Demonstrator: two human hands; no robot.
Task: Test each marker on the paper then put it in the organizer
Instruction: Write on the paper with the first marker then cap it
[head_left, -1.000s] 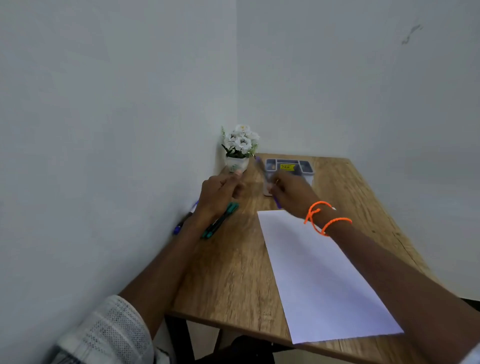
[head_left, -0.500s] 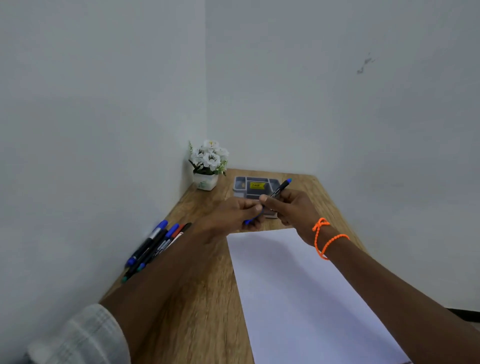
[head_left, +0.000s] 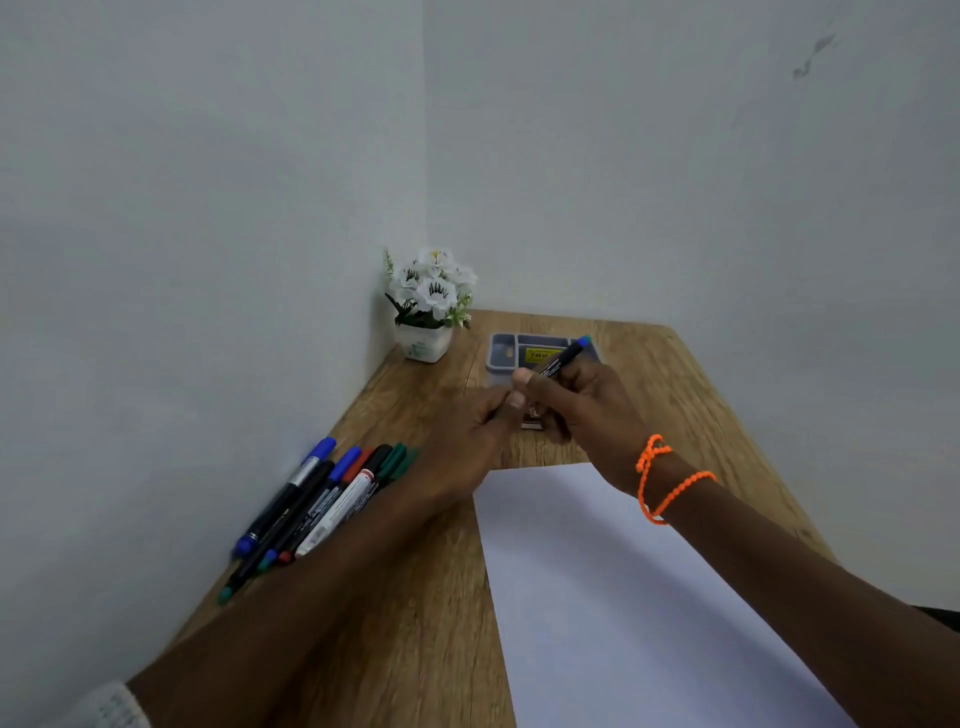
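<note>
Wooden table (head_left: 415, 649) in white-walled corner, paper (head_left: 597, 597), both hands' grip clamped on marker (head_left: 563, 358).

A small white pot of white flowers (head_left: 428, 306) stands in the far corner of the wooden table (head_left: 415, 623), just left of centre in the frame, close against the pale walls (head_left: 208, 208). A dark scuff (head_left: 813, 54) marks the wall at the upper right.
</note>
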